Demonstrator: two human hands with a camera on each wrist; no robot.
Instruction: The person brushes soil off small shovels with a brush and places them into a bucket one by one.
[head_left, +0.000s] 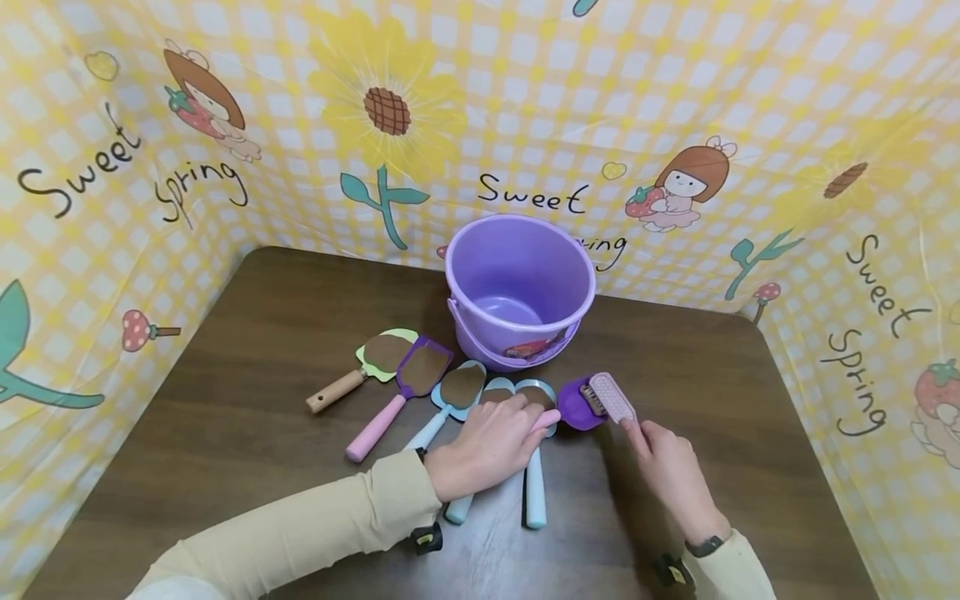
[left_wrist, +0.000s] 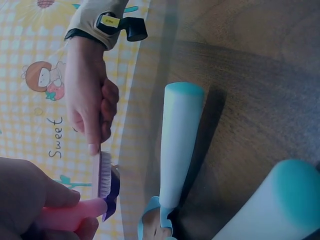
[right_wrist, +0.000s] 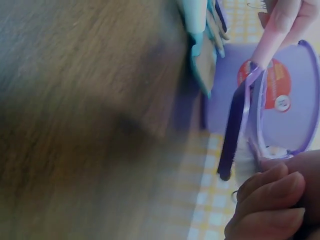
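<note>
My left hand (head_left: 491, 437) grips the pink handle (left_wrist: 65, 215) of a small shovel with a purple blade (head_left: 570, 410). It holds the shovel above the table, over some light blue shovels. A pale pink brush (head_left: 615, 398) is in my right hand (head_left: 675, 467), pinched by its handle with the thumb and fingers. The brush's bristles (left_wrist: 105, 174) face the purple blade and overlap it in the head view. In the right wrist view the blade (right_wrist: 233, 132) is seen edge-on, close to the right hand's fingers.
A purple bucket (head_left: 517, 258) stands at the back of the table. Before it lie a green shovel (head_left: 386, 353) with a wooden handle, a purple shovel (head_left: 425, 371) with a pink handle, and three light blue shovels (head_left: 536, 492); brown covers their blades. Patterned cloth (head_left: 300, 183) hangs around the table.
</note>
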